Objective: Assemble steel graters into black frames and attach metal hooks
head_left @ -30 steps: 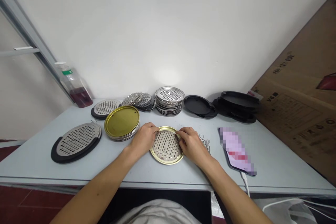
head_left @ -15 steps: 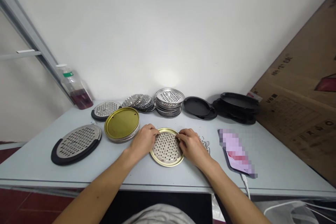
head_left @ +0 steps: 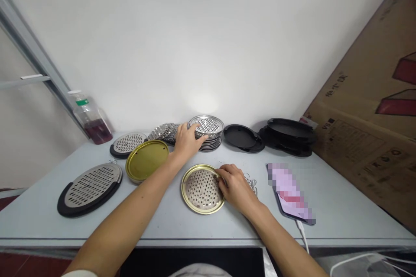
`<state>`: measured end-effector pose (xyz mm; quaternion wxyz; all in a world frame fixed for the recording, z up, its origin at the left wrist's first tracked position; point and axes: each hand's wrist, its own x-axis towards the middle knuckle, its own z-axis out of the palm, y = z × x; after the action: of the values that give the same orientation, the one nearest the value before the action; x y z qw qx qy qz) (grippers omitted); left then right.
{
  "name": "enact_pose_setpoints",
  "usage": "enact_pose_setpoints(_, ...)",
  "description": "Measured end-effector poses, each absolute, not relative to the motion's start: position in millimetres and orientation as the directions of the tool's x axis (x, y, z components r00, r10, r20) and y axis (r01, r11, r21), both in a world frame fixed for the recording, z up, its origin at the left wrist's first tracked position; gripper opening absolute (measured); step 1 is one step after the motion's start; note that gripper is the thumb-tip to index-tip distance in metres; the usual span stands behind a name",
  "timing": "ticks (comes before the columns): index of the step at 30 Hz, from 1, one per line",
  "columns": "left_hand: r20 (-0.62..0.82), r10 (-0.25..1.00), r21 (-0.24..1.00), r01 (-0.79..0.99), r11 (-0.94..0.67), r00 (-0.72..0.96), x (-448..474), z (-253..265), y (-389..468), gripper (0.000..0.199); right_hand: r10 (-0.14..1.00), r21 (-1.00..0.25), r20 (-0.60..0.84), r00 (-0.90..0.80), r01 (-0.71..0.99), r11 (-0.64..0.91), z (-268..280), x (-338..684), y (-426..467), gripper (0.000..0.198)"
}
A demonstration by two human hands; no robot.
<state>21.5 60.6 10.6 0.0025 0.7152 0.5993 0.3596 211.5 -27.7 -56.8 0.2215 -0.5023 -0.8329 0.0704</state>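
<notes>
At the back, my left hand (head_left: 188, 140) reaches to a stack of silver grater discs (head_left: 209, 126). Its fingers lie over the left rim of the upper discs and the thumb is on the front edge, gripping there. In front of me on the table is a round gold metal lid (head_left: 186, 199), with a perforated grater disc (head_left: 203, 189) lying inside its raised rim. My right hand (head_left: 235, 184) pinches the right edge of this lid with curled fingers. Behind my left forearm sits a stack of gold lids (head_left: 147, 160), partly covered by the arm.
Black-rimmed graters (head_left: 92, 188) lie at left, near a bottle of dark red liquid (head_left: 95, 123). Black oval trays (head_left: 242, 137) stand at back right. A phone (head_left: 292, 194) with a white cable, small metal rings (head_left: 251, 184) and a big cardboard box (head_left: 360, 147) are at right.
My left hand has left the gold lid's left edge and moved back to the stack of grater discs. My right hand stays at the lid's right edge. The view has shifted slightly.
</notes>
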Motion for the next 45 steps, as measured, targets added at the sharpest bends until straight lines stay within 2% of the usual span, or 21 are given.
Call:
enact_pose_setpoints(5,0.500,0.866,0.482,0.824,-0.297,0.020,19,8,75,0.014,0.869,-0.329,0.297,-0.396,0.812,0.482,-56,210,-29,0.030)
enact_pose_setpoints(13,0.538,0.843,0.543,0.769,-0.339,-0.009,16,13,82,0.011,0.872,-0.339,0.304,-0.384,0.812,0.476,-54,211,-29,0.028)
enact_pose_setpoints(17,0.581,0.812,0.569,0.737,-0.365,-0.047,17,19,74,0.013,0.858,-0.371,0.373,-0.353,0.791,0.487,-59,213,-27,0.027)
enact_pose_setpoints(19,0.592,0.804,0.612,0.683,-0.398,-0.063,14,25,61,0.014,0.837,-0.420,0.473,-0.277,0.764,0.490,-59,214,-26,0.030)
enact_pose_setpoints(21,0.568,0.821,0.694,0.569,-0.441,-0.057,8,31,40,0.014,0.790,-0.499,0.600,-0.125,0.713,0.493,-56,216,-27,0.041)
enact_pose_setpoints(23,0.492,0.870,0.797,0.409,-0.444,-0.016,0,36,13,0.016,0.716,-0.577,0.696,0.048,0.631,0.519,-51,217,-28,0.056)
enact_pose_setpoints(25,0.375,0.927,0.888,0.275,-0.369,0.032,-8,39,-14,0.018,0.675,-0.641,0.721,0.156,0.519,0.565,-46,219,-30,0.069)
enact_pose_setpoints(27,0.269,0.960,0.940,0.197,-0.280,0.082,-14,37,-37,0.022,0.699,-0.698,0.694,0.173,0.401,0.594,-44,221,-32,0.072)
enact_pose_setpoints(29,0.200,0.972,0.962,0.164,-0.219,0.126,-18,31,-50,0.025,0.745,-0.741,0.652,0.144,0.331,0.584,-44,222,-33,0.064)
enact_pose_setpoints(33,0.047,0.987,0.989,0.130,-0.068,0.155,-23,9,-54,0.033,0.773,-0.766,0.616,0.149,0.339,0.545,-47,225,-31,0.031)
enact_pose_setpoints(36,-0.060,0.992,0.984,0.176,0.039,0.115,-25,-5,-48,0.040,0.796,-0.776,0.593,0.124,0.353,0.523,-46,225,-30,0.019)
enact_pose_setpoints(40,-0.113,0.987,0.925,0.375,0.064,0.111,-25,-15,-48,0.044,0.887,-0.835,0.455,0.073,0.381,0.397,-46,220,-28,0.029)
enact_pose_setpoints(43,-0.165,0.976,0.898,0.431,0.089,0.141,-26,-21,-54,0.048,0.952,-0.842,0.306,-0.012,0.464,0.277,-46,219,-27,0.043)
enact_pose_setpoints(45,-0.189,0.968,0.896,0.433,0.101,0.165,-26,-24,-57,0.051,0.967,-0.806,0.240,-0.080,0.539,0.245,-45,218,-26,0.043)
